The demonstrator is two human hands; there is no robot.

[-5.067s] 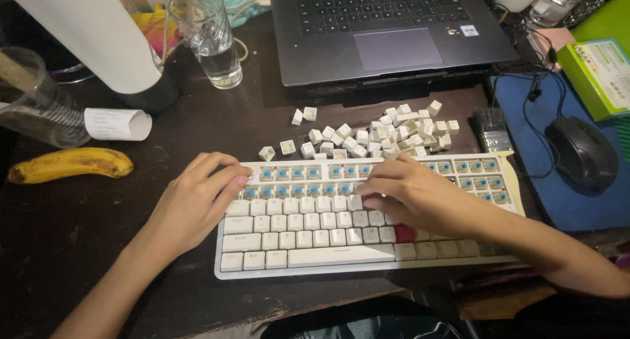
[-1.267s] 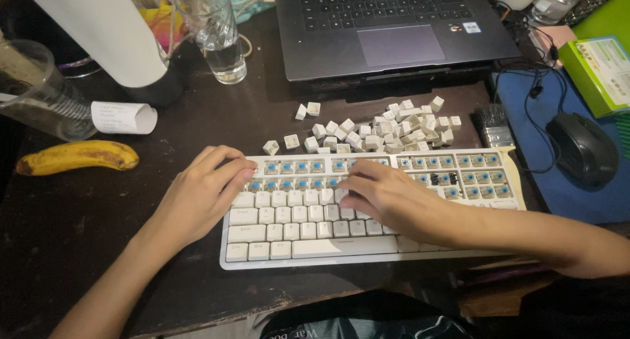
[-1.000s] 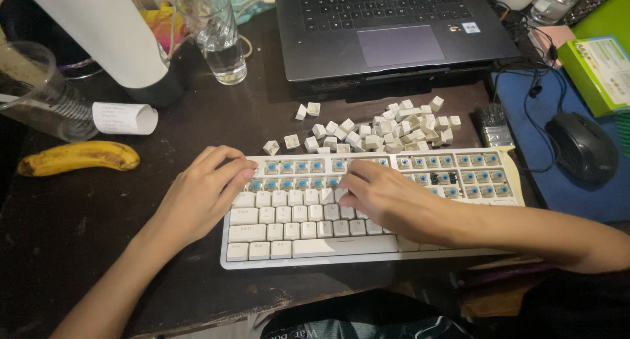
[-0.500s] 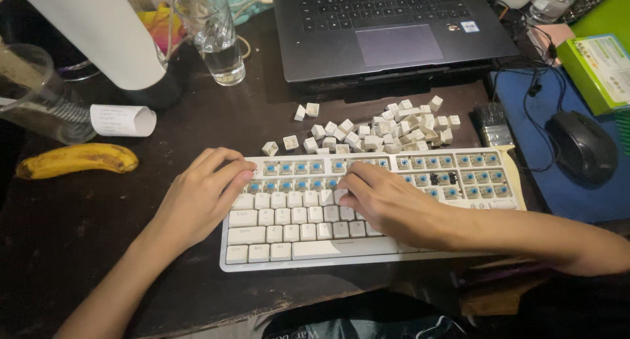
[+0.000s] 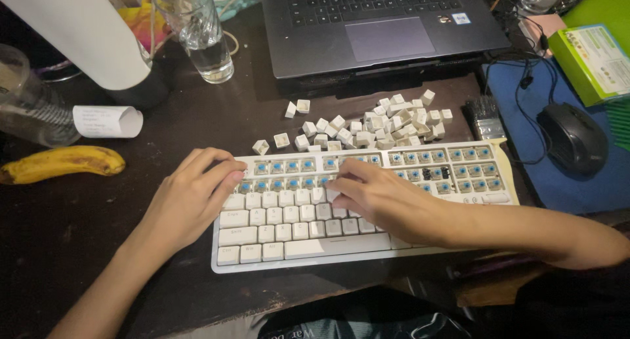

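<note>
Since the earlier look, the keyboard [image 5: 289, 250] had slid a little toward my left and my right hand [image 5: 387, 198] had crept leftward along the key rows, fingertips now pinched on a white keycap [image 5: 333, 194] at the edge of the bare blue switches [image 5: 292, 166]. Left hand [image 5: 193, 198] lay flat with loose fingers on the keyboard's left end, gripping nothing, just pressing it down on the dark desk [image 5: 79, 234]. Loose keycaps [image 5: 377, 124] sat heaped just behind the board, in front of the laptop [image 5: 380, 24]. Risk, as I judged it: pull crooked and the cap could snap its stem or fly off into that heap, or toward the water glass [image 5: 203, 40] and the banana [image 5: 62, 163]
</note>
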